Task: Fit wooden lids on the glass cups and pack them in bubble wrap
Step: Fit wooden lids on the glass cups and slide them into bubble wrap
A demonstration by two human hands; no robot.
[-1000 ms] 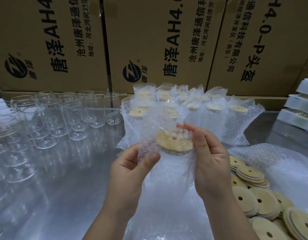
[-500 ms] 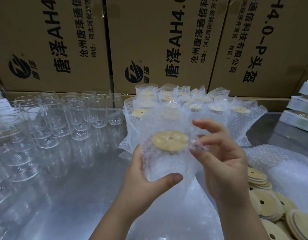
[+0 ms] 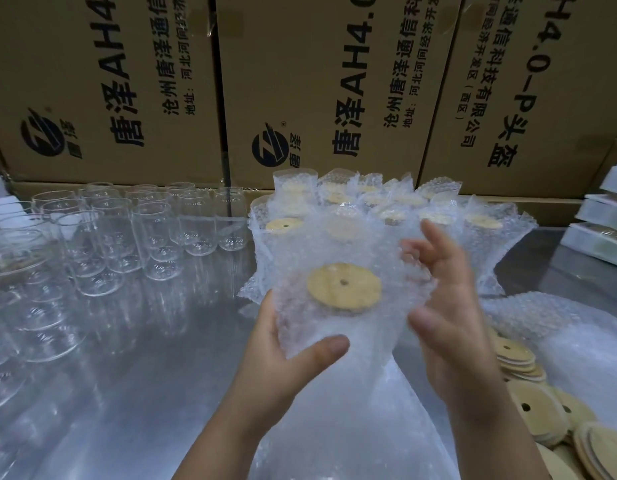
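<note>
Grips a cup [image 3: 334, 327] sleeved in bubble wrap [image 3: 300, 258] with the left hand [image 3: 282, 344], thumb curled across the front, lid [image 3: 344, 286] facing up, probably to steady it for closing. Holds the right hand [image 3: 449, 306] open and blurred just right of the cup; contact with the wrap unclear. Shows wrapped cups [image 3: 480, 223] behind the cup, bare glasses [image 3: 151, 237] left of it, loose lids [image 3: 539, 414] right of it, a steel table [image 3: 144, 358] beneath, boxes [image 3: 334, 81] beyond.

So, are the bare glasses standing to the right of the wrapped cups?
No, the bare glasses stand to the left of the wrapped cups.
</note>
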